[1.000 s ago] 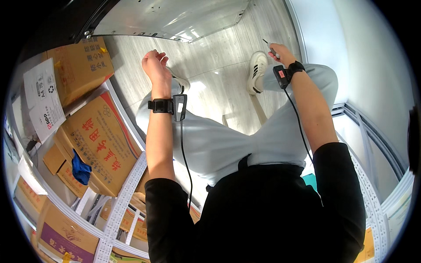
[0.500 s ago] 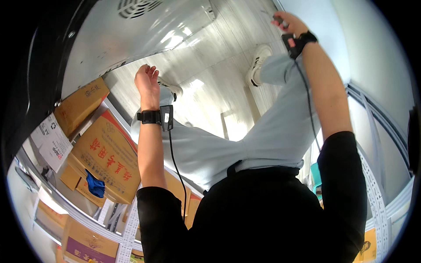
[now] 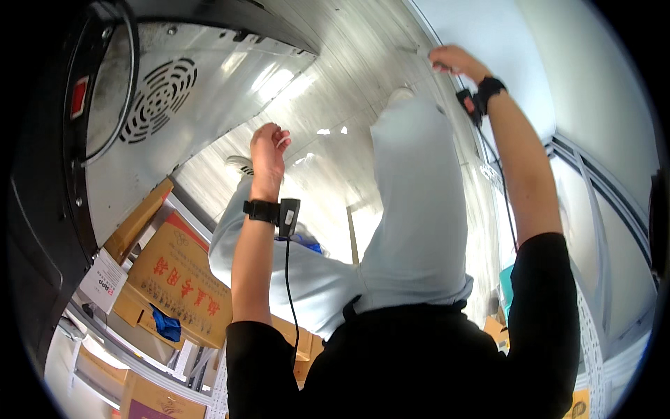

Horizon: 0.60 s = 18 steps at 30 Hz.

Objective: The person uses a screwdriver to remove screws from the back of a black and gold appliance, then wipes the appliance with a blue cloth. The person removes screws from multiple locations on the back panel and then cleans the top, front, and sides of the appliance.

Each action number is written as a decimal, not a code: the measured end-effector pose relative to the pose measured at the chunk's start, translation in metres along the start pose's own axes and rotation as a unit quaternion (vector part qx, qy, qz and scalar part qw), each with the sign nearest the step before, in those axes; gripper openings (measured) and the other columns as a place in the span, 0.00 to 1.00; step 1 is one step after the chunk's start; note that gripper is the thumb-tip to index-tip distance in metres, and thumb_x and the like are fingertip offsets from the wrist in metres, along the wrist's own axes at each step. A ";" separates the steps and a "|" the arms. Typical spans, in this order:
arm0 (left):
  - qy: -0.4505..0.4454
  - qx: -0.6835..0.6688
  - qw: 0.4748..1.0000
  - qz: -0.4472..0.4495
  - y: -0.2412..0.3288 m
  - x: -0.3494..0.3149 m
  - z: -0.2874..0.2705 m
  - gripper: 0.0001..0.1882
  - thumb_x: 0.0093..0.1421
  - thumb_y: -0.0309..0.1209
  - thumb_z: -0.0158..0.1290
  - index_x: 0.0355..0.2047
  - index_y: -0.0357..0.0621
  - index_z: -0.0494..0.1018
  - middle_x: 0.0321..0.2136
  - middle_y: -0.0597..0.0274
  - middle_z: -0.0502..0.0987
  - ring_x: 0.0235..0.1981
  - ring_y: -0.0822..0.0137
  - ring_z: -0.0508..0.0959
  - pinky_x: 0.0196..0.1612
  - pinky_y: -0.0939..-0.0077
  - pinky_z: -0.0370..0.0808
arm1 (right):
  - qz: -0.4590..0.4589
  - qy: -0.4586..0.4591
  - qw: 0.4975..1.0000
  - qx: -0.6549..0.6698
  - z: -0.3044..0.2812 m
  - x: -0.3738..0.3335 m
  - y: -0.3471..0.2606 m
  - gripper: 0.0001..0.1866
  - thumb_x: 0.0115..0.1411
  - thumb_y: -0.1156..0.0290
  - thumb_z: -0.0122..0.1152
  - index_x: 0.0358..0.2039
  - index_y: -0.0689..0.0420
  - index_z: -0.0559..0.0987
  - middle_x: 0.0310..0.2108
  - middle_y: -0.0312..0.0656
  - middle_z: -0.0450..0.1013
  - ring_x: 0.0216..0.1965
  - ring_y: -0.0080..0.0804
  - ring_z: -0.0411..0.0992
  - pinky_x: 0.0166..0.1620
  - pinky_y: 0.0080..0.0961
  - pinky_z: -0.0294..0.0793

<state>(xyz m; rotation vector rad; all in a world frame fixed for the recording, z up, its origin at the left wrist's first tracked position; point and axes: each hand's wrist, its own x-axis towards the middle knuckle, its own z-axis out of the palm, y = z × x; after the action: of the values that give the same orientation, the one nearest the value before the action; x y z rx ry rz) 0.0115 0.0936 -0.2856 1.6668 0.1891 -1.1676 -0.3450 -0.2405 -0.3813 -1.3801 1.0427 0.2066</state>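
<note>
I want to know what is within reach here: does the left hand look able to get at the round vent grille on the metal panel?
Probably yes: the left hand is raised and empty beside the vent grille, with nothing between them.

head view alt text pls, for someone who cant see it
Seen from above, a person raises both bare hands: the left hand is open and empty, while the right hand pinches a thin tool against a ribbed metal panel. Cardboard boxes sit on shelving at lower left.

Brown cartons [image 3: 178,279] stacked lower left; white label [image 3: 103,281], probably paper, beside them.
</note>
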 end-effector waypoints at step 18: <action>0.008 0.060 0.997 -0.048 -0.012 0.017 0.024 0.10 0.63 0.27 0.48 0.44 0.39 0.69 0.33 0.62 0.74 0.33 0.66 0.78 0.38 0.71 0.74 | 0.051 0.104 0.984 -0.135 0.138 0.050 0.111 0.24 0.49 0.60 0.56 0.45 0.60 0.81 0.36 0.52 0.79 0.26 0.38 0.79 0.39 0.29 0.78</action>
<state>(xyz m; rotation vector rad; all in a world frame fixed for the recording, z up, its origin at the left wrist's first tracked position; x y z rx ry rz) -0.0014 0.0727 -0.3053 1.7893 0.2142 -1.2598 -0.3253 -0.1158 -0.5146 -1.6189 1.2958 0.2925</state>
